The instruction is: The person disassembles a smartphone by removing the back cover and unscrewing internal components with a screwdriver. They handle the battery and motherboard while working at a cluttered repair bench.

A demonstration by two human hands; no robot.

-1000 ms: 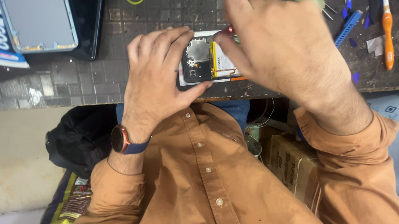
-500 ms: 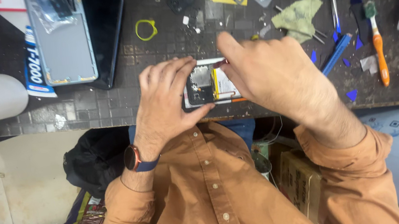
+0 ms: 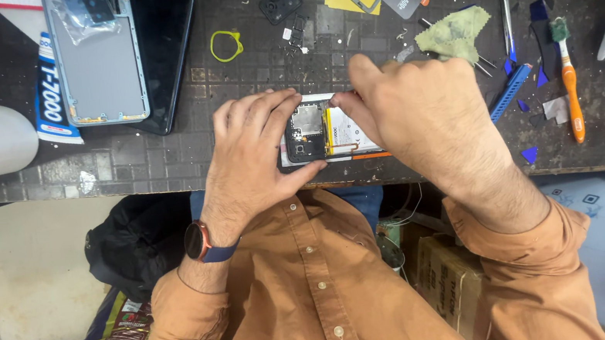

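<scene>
We look down on a dark, gridded work mat [image 3: 160, 154] covering the bench; below its edge we see pale floor [image 3: 14, 286], evenly lit.

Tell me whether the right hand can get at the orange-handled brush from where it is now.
Probably yes: the right hand rests on the opened phone, and the orange-handled brush lies off to its side on the mat, uncovered, with only small scraps between.

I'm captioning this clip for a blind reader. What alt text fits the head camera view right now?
Both hands work on an opened smartphone with exposed white battery at the edge of a dark gridded work mat: the left hand steadies it, the right hand pinches at its top edge. An orange-handled brush and a green cloth lie to the right.
</scene>
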